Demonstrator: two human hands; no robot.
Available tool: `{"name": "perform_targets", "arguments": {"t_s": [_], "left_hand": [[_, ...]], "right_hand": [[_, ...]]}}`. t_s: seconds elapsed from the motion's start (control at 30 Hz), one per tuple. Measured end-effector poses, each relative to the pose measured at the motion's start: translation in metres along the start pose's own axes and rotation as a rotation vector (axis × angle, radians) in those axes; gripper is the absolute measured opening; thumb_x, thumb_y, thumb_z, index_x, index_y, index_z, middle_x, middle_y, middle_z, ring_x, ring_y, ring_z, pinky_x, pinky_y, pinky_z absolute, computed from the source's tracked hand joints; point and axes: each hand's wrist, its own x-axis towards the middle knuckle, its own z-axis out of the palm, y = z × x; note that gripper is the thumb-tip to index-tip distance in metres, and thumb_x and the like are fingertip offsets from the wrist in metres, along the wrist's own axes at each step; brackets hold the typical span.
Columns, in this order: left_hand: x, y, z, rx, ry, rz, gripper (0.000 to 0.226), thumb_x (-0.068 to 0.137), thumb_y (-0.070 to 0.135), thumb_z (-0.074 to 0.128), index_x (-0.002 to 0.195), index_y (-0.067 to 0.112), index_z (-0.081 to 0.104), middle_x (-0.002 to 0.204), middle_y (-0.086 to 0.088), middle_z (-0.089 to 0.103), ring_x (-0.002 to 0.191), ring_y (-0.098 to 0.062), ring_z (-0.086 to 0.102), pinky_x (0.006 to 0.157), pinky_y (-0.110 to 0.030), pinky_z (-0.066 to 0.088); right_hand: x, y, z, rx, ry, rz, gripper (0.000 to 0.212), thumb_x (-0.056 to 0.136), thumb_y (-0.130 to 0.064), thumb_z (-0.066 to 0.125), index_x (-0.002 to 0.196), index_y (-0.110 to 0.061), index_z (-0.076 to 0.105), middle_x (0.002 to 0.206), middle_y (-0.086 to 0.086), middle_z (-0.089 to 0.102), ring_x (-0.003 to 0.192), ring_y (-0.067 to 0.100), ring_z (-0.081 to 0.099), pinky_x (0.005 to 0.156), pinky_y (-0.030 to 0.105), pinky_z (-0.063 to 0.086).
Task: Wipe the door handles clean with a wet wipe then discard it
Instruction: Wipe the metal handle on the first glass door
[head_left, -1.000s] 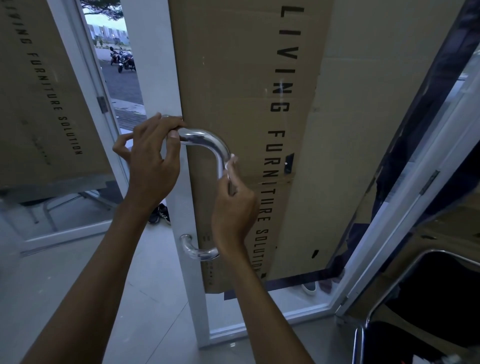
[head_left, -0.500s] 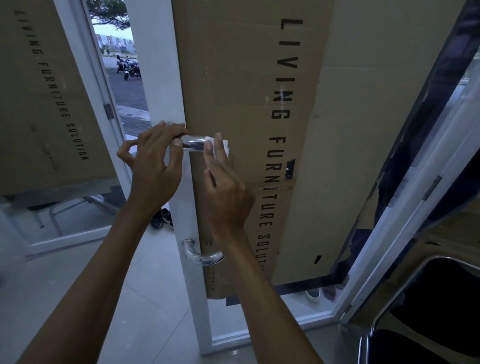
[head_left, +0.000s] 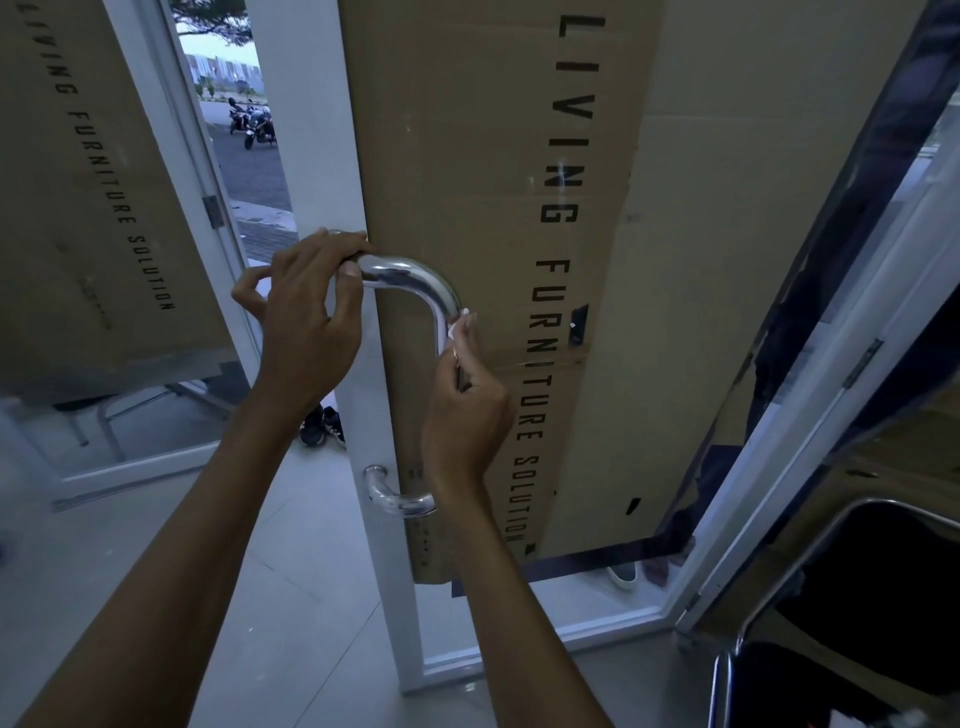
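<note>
- The chrome door handle (head_left: 415, 283), a D-shaped pull bar, is fixed to the white door stile (head_left: 332, 171) near the middle of the view; its upper bend sits at about 12 o'clock of the right hand, its lower bend at 6 o'clock of that hand.
- The left hand (head_left: 306, 317) grips the top horizontal end of the handle where it meets the stile, fingers curled over the bar, thumb sticking out toward 9 o'clock.
- The right hand (head_left: 467, 410) is wrapped round the vertical run of the bar just under the upper bend, fingers curled shut on it.
- The wet wipe (head_left: 457, 325) shows only as a small white scrap at the top of the right hand, pressed between its fingers and the bar; most of it is hidden inside the grip.
- Brown cardboard (head_left: 493, 156) printed "LIVING FURNITURE SOLUTION" covers the door glass behind the handle, from 12 to 5 o'clock.
- A second cardboard-covered door leaf (head_left: 78, 208) stands open at 9 to 10 o'clock.
- Through the gap at 11 o'clock, parked motorcycles (head_left: 254, 124) stand outside.
- Dark sneakers (head_left: 324, 426) lie on the floor just beyond the stile, between the forearms.
- A chair with a metal tube frame (head_left: 727, 670) sits at 4 to 5 o'clock.
</note>
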Motion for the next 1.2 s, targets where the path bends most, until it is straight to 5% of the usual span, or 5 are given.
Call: {"name": "perform_targets", "arguments": {"t_s": [0.27,0.5,0.63,0.8,1.2], "left_hand": [[-0.001,0.002,0.002,-0.008,0.015,-0.023,0.035,0.106,0.024,0.038,0.127,0.028,0.066,0.127,0.015,0.066,0.141,-0.006,0.044,0.110,-0.051,0.019],[-0.003,0.000,0.004,-0.012,0.028,-0.016,0.036,0.106,0.025,0.037,0.129,0.028,0.065,0.130,0.015,0.066,0.145,-0.007,0.042,0.111,-0.040,0.013],[-0.003,0.000,0.005,-0.013,0.030,-0.016,0.036,0.106,0.025,0.037,0.130,0.027,0.065,0.130,0.014,0.066,0.145,-0.007,0.041,0.109,-0.033,0.012],[-0.003,0.001,0.004,-0.018,0.028,-0.020,0.035,0.106,0.024,0.038,0.130,0.027,0.065,0.130,0.013,0.066,0.145,-0.008,0.041,0.110,-0.037,0.013],[-0.004,-0.002,0.007,-0.062,0.034,-0.031,0.036,0.106,0.025,0.037,0.129,0.025,0.065,0.130,0.010,0.066,0.145,-0.009,0.043,0.117,-0.056,0.021]], "right_hand": [[-0.008,0.027,-0.010,-0.125,-0.035,0.136,0.031,0.105,-0.023,0.063,0.135,-0.027,0.070,0.063,-0.005,0.068,0.046,0.004,0.041,0.048,0.023,0.034],[-0.025,0.030,-0.008,-0.116,-0.005,0.151,0.034,0.104,-0.015,0.064,0.137,-0.024,0.069,0.088,-0.030,0.066,0.064,-0.011,0.061,0.062,0.024,0.061],[-0.019,0.026,-0.007,-0.076,0.018,0.175,0.031,0.104,-0.014,0.064,0.133,-0.021,0.072,0.111,-0.017,0.076,0.085,-0.012,0.068,0.075,0.018,0.061],[-0.024,0.031,-0.006,-0.109,0.015,0.184,0.030,0.104,-0.019,0.065,0.133,-0.023,0.072,0.078,-0.047,0.053,0.072,-0.022,0.061,0.064,0.011,0.054],[-0.034,0.042,-0.011,-0.055,0.021,0.223,0.028,0.103,-0.021,0.066,0.130,-0.023,0.074,0.109,-0.031,0.069,0.087,-0.014,0.068,0.075,0.019,0.061]]}}
